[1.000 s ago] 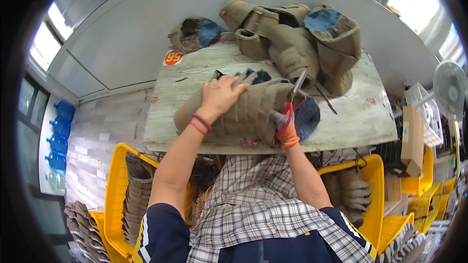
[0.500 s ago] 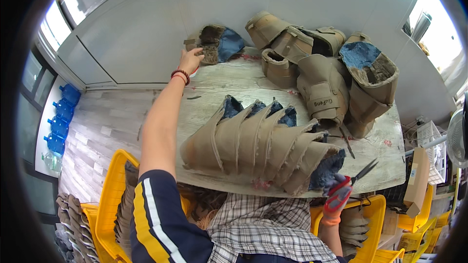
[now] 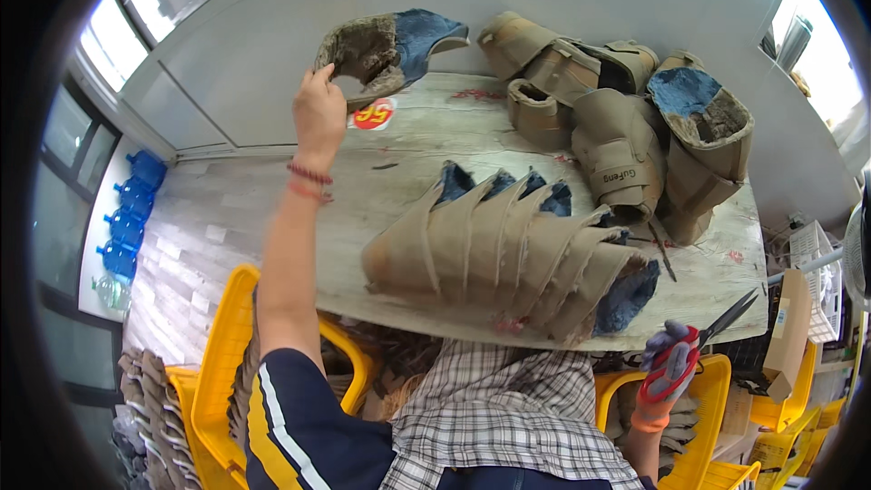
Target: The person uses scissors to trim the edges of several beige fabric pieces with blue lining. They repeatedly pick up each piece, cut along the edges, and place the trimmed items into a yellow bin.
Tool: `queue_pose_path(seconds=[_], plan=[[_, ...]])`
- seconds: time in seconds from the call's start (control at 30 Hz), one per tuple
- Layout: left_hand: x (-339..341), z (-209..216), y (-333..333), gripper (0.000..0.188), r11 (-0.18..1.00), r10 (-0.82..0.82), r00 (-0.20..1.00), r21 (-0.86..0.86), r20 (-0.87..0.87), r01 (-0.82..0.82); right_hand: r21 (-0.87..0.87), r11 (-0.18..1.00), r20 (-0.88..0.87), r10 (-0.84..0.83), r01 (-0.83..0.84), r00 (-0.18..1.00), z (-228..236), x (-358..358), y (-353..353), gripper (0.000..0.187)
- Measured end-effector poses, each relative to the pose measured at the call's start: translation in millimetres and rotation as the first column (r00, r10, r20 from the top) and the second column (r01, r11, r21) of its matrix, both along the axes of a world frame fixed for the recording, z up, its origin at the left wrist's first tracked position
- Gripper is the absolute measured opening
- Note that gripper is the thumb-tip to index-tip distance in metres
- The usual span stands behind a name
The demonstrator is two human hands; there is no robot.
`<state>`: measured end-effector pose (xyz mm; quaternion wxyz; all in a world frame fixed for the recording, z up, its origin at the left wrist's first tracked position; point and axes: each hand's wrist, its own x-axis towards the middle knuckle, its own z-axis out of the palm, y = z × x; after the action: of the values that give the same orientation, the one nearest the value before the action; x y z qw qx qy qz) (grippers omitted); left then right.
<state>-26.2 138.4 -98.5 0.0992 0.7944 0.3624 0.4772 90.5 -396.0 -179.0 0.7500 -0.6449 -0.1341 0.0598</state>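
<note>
One printed sticker (image 3: 373,114) — near left hand (image 3: 319,112).

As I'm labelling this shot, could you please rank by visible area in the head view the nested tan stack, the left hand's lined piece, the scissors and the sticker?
1. Nested tan stack
2. Lined piece in the left hand
3. Scissors, partly covered by the right hand
4. Red-and-yellow sticker
</note>
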Motion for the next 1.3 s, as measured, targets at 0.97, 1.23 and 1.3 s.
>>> queue_pose_path(seconds=[0.97, 1.23, 1.3], plan=[[-165, -116, -345, 0.077, 0.331, -0.727, 0.686, -0.865, 0.022, 0.378, -0.992, 0.069, -0.005, 0.825, -0.109, 0.566, -31, -95, -10, 0.034], [-168, -117, -347, 0.080, 0.265, -0.731, 0.676, -0.872, 0.096, 0.411, -0.958, -0.287, -0.270, 0.869, -0.022, 0.416, -14, -93, 26, 0.035], [-169, -119, -346, 0.080, 0.252, -0.732, 0.673, -0.875, 0.107, 0.413, -0.942, -0.333, -0.317, 0.856, -0.035, 0.408, -12, -95, 33, 0.034]])
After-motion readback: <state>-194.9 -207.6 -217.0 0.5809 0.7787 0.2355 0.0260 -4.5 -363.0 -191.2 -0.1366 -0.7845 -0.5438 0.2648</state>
